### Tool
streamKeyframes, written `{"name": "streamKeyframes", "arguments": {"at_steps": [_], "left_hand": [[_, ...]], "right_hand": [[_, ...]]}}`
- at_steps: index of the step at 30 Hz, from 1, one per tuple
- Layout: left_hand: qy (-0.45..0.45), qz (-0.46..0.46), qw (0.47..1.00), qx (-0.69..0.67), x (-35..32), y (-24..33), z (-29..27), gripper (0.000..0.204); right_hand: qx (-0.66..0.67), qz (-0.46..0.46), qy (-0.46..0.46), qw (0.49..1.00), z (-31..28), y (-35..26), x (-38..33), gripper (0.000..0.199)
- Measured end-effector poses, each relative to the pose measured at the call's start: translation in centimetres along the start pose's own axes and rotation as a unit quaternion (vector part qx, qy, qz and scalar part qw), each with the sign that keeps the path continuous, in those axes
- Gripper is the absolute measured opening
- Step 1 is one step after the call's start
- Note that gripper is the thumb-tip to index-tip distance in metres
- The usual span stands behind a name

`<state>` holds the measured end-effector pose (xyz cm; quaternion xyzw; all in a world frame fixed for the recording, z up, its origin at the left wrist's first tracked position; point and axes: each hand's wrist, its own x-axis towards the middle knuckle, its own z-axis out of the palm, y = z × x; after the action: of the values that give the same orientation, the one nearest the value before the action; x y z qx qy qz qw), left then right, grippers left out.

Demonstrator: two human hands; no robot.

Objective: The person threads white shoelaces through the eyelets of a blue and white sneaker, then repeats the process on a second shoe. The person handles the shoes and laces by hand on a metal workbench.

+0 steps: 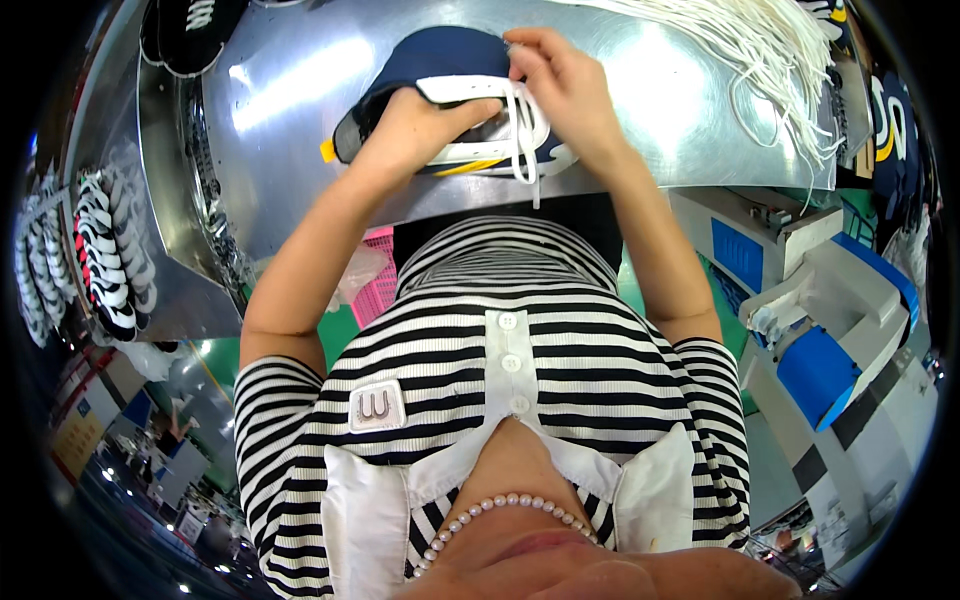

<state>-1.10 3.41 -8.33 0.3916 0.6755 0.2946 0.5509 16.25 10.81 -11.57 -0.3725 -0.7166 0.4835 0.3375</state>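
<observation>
A navy and white sneaker [440, 62] with a yellow heel tab lies on its side on the shiny metal table [300, 120]. My left hand [420, 125] grips its white side panel from below, thumb along the edge. My right hand [565, 85] sits over the tongue, fingers pinching the white lace [520, 140] that hangs down from the eyelets. Both forearms reach up from my striped shirt.
A bundle of loose white laces [770, 50] lies at the table's far right. Black shoes [190, 30] sit at the far left, and rows of black and white shoes [105, 260] line a rack on the left. A blue and white machine [830, 320] stands to the right.
</observation>
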Motion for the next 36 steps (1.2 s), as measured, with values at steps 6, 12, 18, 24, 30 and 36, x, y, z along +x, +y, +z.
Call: {"name": "streamKeyframes", "arguments": {"at_steps": [6,12,18,24,30,36], "left_hand": [[0.066,0.0,0.997,0.029,0.4,0.6,0.8,0.038],[-0.175,-0.015,0.969,-0.173,-0.5,1.1,-1.8,0.035],[-0.127,0.232,0.713,-0.649,-10.4,7.1,-10.7,0.014],[0.101,0.28,0.943,0.147,-7.5,0.1,-3.3,0.019],[0.168,0.391,0.854,0.299,-3.2,-2.5,1.9,0.009],[0.177,0.377,0.862,0.289,-2.6,-2.3,1.8,0.021]], "right_hand": [[-0.069,-0.008,0.034,0.997,0.9,0.8,0.5,0.022],[-0.176,0.01,0.058,0.983,2.1,2.5,1.1,0.025],[-0.199,0.021,0.1,0.975,2.5,3.1,1.6,0.024],[0.009,0.037,0.119,0.992,1.8,3.2,2.1,0.024],[0.247,0.046,0.108,0.962,-0.3,-0.2,-1.4,0.019],[0.051,0.045,0.002,0.998,-0.2,-2.0,-7.1,0.025]]}}
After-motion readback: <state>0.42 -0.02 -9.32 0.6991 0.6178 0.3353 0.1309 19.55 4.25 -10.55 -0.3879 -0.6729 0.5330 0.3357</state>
